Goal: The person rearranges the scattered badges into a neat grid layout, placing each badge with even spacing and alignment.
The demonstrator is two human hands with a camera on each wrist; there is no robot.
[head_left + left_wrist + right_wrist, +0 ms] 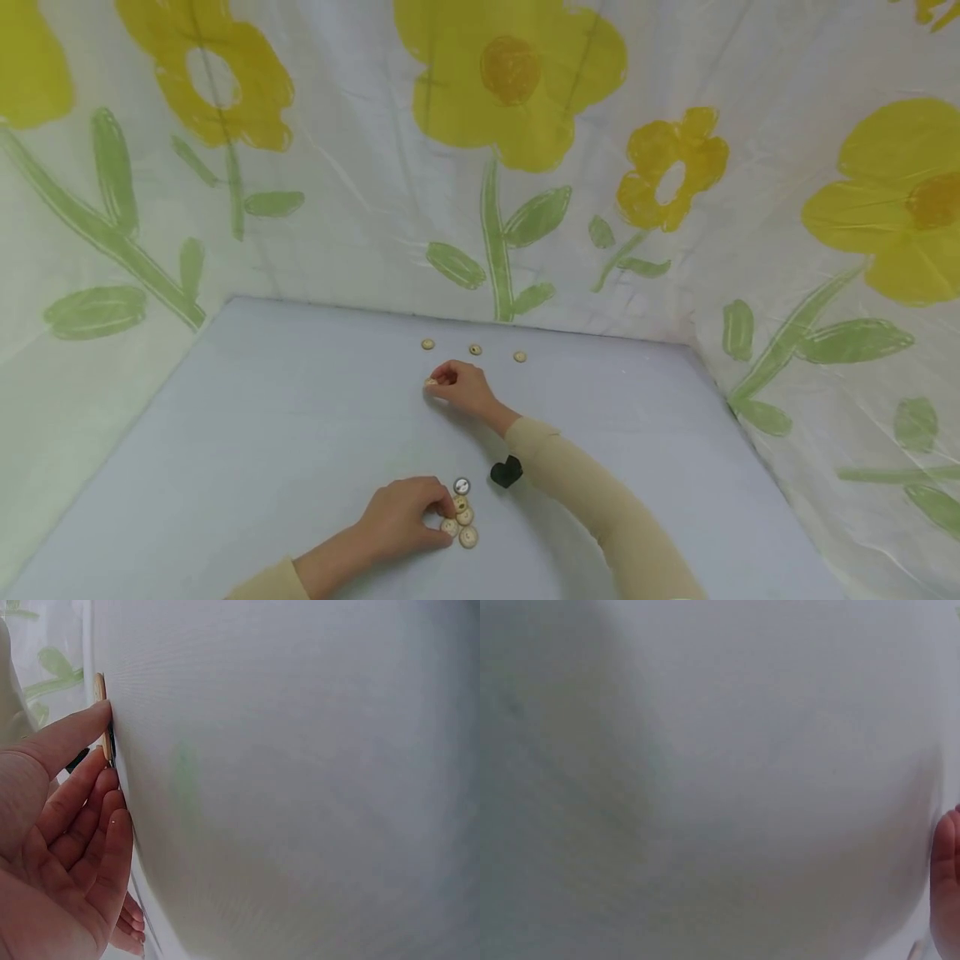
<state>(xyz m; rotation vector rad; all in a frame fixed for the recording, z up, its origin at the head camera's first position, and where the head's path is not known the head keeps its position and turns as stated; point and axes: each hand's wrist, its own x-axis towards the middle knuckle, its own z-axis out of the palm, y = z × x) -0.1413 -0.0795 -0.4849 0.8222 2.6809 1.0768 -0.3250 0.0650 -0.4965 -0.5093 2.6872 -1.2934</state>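
My right hand [467,390] pinches a cream button [431,382] between thumb and fingertips, just in front of a spaced row of similar buttons. Only the edge of that hand [946,877] shows in the right wrist view, and its button is hidden there. Nearer the front, my left hand [405,518] has its thumb and index finger around another cream button [449,527] at the side of a small cluster. The left wrist view shows the left hand [71,847] with its fingertips close to the tabletop. Against that cluster lies a shiny silver button [462,485].
The row holds a left button [427,344], a middle button [476,350] and a right button [520,357], near the table's back edge. A black heart-shaped item [506,472] is beside the right sleeve. White flower-painted sheeting [337,242] surrounds the pale table [262,400].
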